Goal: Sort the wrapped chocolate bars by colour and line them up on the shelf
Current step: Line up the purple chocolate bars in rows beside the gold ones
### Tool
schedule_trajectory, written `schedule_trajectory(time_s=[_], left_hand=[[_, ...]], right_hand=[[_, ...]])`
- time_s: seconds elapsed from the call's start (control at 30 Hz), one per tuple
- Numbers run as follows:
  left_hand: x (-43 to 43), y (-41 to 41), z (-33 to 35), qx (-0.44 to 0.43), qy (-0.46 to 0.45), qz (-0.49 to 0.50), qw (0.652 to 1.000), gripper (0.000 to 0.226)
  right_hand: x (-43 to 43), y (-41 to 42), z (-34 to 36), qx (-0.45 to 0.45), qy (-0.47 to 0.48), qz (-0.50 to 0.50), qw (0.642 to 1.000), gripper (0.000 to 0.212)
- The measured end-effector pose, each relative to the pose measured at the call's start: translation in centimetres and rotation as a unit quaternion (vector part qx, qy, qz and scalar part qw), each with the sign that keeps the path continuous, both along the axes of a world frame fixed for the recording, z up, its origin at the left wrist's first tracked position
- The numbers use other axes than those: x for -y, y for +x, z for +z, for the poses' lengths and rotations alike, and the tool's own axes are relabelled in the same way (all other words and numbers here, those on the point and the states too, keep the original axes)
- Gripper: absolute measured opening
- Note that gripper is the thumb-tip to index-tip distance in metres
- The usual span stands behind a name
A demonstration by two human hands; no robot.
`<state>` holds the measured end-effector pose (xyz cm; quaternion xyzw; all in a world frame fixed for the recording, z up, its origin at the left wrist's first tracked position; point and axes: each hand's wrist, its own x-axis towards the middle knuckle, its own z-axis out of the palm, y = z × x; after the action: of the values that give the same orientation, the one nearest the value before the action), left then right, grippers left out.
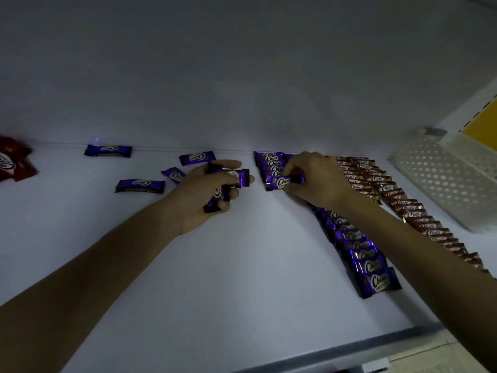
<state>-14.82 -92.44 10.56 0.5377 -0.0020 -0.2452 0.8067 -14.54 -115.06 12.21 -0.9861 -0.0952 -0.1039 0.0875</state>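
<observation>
On the white shelf [242,265] a row of purple chocolate bars [360,254] runs from the back wall toward the front edge, and my right forearm hides its middle. A row of brown bars [408,208] lies just right of it. My right hand [320,179] pinches one purple bar [282,181] at the far part of the purple row. Left of it, my left hand [204,195] grips a bunch of purple bars [220,189]. Several loose purple bars [139,185] lie scattered at the back left.
Red wrapped bars [13,162] sit at the far left edge. A white perforated divider [443,181] stands at the right, with a yellow panel [481,125] behind it. The shelf's grey front rail [349,354] runs along the bottom right.
</observation>
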Motion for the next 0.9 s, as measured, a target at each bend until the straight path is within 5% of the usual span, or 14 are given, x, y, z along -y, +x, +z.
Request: schedule_trajectory(time_s=[0.5,0.6,0.73,0.8,0.9], left_hand=[[0.0,-0.5,0.2,0.044,0.021,-0.028,0.998,0.009],[0.0,-0.5,0.1,0.06,0.04,-0.034,0.997,0.011],[0.2,-0.7,0.0,0.111,0.099,-0.048,0.988,0.01],[0.2,-0.8,0.0,0.123,0.12,-0.058,0.983,0.014],[0.2,-0.6,-0.1,0.097,0.105,-0.046,0.989,0.027]], right_hand=[[0.4,0.6,-0.2,0.0,-0.003,-0.003,1.0,0.028],[-0.6,-0.3,0.5,-0.002,0.162,0.011,0.987,0.012],[-4.0,-2.5,1.6,-0.153,0.466,0.06,0.869,0.008],[-4.8,-3.0,1.3,-0.163,0.517,0.081,0.837,0.015],[-4.2,-2.9,1.6,-0.149,0.52,0.023,0.841,0.017]])
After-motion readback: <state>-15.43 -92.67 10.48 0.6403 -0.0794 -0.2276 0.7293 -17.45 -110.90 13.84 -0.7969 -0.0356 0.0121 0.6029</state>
